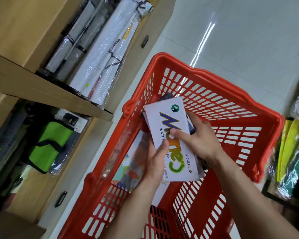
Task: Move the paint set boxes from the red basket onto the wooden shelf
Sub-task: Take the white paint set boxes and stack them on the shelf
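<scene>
Presently both hands, left hand [155,159] and right hand [199,140], hold a pinching grip on a paint set box [173,142] above the red basket [231,94]; next, carry it left to the wooden shelf [47,94].

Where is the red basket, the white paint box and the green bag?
Red plastic basket [219,80]: head view, on its far rim.
White paint set box [164,116]: head view, on its printed top face.
Green fabric bag [48,145]: head view, on its front panel, on the lower shelf.
</scene>
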